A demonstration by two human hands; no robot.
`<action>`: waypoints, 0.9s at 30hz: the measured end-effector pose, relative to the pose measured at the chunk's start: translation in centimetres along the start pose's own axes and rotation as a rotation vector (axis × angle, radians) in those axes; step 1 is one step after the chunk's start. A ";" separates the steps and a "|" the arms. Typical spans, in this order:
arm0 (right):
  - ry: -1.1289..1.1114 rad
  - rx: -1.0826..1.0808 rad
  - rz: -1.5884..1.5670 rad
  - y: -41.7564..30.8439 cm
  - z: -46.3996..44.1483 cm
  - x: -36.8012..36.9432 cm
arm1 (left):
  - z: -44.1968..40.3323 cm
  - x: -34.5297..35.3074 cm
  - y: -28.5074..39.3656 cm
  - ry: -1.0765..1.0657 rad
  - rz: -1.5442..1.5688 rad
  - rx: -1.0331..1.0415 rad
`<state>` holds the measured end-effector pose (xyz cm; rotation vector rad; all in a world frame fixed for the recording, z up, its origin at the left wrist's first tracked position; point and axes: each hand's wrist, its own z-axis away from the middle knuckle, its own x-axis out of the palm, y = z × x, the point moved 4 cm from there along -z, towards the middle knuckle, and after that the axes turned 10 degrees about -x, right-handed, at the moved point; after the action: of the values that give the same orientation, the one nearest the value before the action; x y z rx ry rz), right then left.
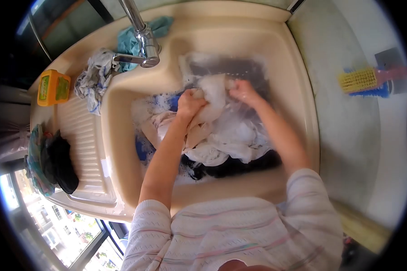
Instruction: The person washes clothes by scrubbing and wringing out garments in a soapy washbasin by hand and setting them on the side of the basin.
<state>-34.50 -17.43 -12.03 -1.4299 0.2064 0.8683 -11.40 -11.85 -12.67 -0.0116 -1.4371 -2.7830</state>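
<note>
Observed white cloth (214, 92) held between left hand (191, 104) and right hand (242, 92), both with fingers curled tightly around it. Located inside beige sink (303, 95), beside pale laundry (244, 135). Noted black fabric (242, 169) at near side of heap.

No legible text; label (44, 87) on container (60, 91) unclear

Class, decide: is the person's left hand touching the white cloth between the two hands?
Touching. The head view shows the left hand closed on the left side of the white cloth, with no visible gap.
</note>
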 end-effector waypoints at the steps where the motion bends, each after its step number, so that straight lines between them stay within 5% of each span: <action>1: 0.087 0.026 -0.157 2.1 -0.1 -2.4 | -0.7 -0.3 -1.0 0.024 -0.017 -0.004; 5: 0.245 0.170 -0.994 0.5 0.3 -6.5 | 0.9 -1.4 -0.8 -0.150 0.622 -0.198; 10: -0.129 -0.125 -0.247 -9.3 -0.1 5.9 | 1.3 0.2 -0.6 -0.189 0.937 -0.408; 12: 0.230 -0.531 -0.057 -16.5 3.8 6.5 | 1.1 0.2 -1.1 -0.202 0.934 -0.431; 15: 0.294 -0.825 0.203 -20.0 5.3 7.8 | 2.2 1.8 -1.1 -0.270 0.908 -0.404; 17: 0.275 -0.490 0.004 -14.4 0.7 5.5 | 2.4 2.8 0.5 -0.328 0.891 -0.352; 19: 0.513 -0.145 0.035 -9.1 -1.9 0.3 | 7.1 2.1 5.4 -0.328 0.795 -0.242; 22: 0.654 -0.163 -0.569 -5.9 -2.1 -9.1 | 5.8 -3.4 7.7 -0.299 0.662 0.001; 23: 0.569 -0.281 -0.680 -5.2 -1.8 -10.8 | 5.7 -4.9 8.0 -0.279 0.642 0.010; 27: 0.209 0.096 -0.468 0.8 0.1 -9.6 | 6.5 -4.9 7.1 -0.084 0.459 -0.038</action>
<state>-41.64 -21.20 -6.83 -1.3997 0.0629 0.3223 -6.40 -10.64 -3.22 -0.4087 -1.2067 -2.4530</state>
